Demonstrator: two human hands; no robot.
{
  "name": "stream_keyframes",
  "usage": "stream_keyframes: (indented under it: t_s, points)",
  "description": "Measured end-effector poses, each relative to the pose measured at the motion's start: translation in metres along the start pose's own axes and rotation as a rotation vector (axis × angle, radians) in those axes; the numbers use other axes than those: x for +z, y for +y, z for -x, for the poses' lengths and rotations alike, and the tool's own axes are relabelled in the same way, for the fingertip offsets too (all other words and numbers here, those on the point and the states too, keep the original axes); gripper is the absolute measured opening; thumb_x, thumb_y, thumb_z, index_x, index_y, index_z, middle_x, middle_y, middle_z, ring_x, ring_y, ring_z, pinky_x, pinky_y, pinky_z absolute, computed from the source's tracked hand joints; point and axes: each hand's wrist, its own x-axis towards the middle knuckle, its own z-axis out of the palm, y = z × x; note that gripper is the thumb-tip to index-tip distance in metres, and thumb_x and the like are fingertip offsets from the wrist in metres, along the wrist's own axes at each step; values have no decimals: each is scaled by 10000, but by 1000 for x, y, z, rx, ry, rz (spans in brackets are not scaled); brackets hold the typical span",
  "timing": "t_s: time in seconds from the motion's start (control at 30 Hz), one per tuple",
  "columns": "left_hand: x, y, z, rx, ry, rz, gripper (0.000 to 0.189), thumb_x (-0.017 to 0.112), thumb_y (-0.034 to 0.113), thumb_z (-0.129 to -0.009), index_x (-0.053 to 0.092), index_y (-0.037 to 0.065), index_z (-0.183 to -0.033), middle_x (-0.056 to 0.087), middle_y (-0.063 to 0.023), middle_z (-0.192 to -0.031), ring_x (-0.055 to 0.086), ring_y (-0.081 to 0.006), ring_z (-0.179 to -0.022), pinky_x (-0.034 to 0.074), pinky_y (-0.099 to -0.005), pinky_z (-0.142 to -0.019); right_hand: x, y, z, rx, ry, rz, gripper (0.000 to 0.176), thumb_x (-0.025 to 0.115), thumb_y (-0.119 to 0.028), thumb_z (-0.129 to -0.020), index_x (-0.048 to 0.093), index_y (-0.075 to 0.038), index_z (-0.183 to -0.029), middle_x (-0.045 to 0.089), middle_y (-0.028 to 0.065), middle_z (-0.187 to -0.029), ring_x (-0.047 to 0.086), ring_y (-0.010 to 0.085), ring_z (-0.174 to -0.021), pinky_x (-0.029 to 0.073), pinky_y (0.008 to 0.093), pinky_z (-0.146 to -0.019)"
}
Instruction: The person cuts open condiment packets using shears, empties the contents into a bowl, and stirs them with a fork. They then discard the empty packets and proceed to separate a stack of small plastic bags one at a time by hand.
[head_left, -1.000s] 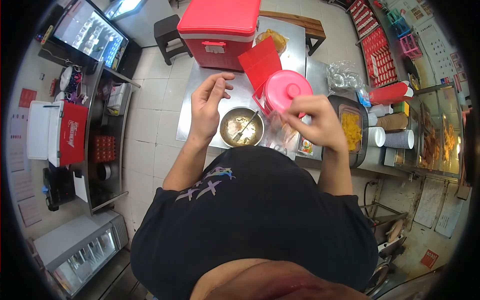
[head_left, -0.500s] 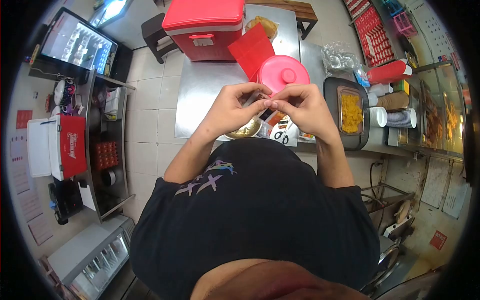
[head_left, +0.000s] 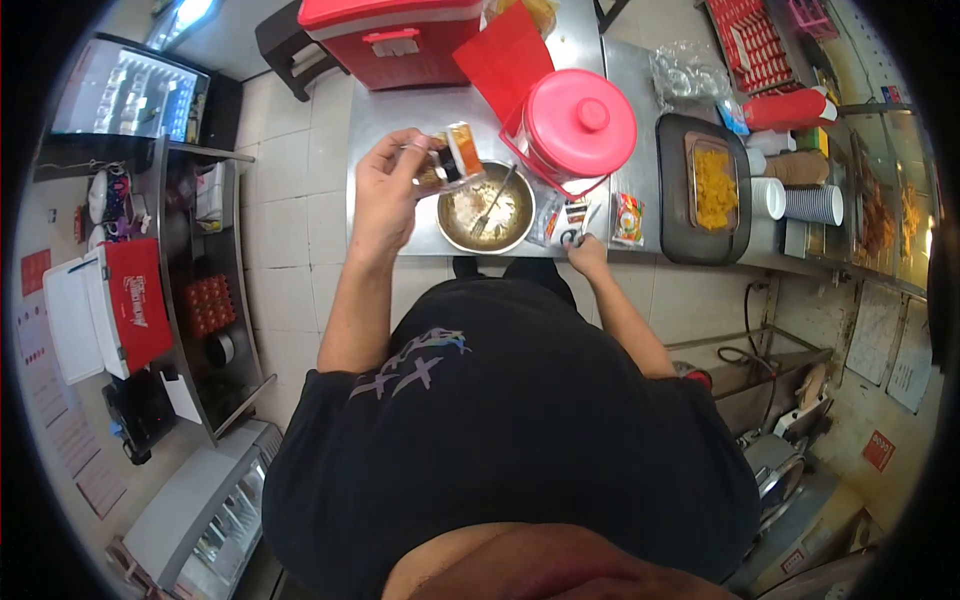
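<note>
My left hand is raised left of the metal bowl, pinching a clear seasoning packet with orange and dark sections. The bowl stands near the table's front edge, with a fork resting inside and pale bits on its bottom. At the table edge, my right hand has its fingers closed around the dark handles of a pair of scissors; the blades point away from me. Small plastic packets lie between the bowl and the scissors.
A pink lidded bucket stands behind the bowl. Further back are a red cooler box and a red sheet. To the right lie a colourful packet, a black tray with yellow food, and stacked cups.
My hands have separated. The left moved left with the packet, uncovering the bowl; the right came down to the scissors at the table edge and took hold of them.
</note>
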Motion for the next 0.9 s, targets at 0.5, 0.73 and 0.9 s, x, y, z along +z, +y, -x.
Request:
stream_keyframes:
  t_s: [0.5, 0.73, 0.9]
  points:
    - [-47, -4, 27, 156, 84, -139, 146, 674, 5, -938, 631, -37, -1072, 679, -85, -987, 652, -115, -888, 559, -244, -768, 40, 10, -6, 120, 591, -162, 329, 796, -300, -764, 710, -2, -873, 711, 223, -890, 688, 405, -869, 532, 481, -813]
    - [-46, 27, 38, 267, 26, -50, 142, 667, 23, -950, 618, -27, -1073, 672, -85, -993, 645, -112, -920, 560, -259, -801, 15, 6, -7, 313, 357, -212, 205, 758, -110, -778, 662, 35, -884, 699, 199, -884, 715, 333, -751, 616, 389, -717]
    - [-57, 38, 46, 265, 33, -30, 150, 669, 26, -950, 621, -26, -1083, 677, -75, -1008, 642, -100, -907, 555, -248, -793, 23, 74, -21, 448, -183, -1464, 99, 563, 58, -895, 569, 84, -990, 668, 191, -1009, 699, 259, -817, 614, 226, -595]
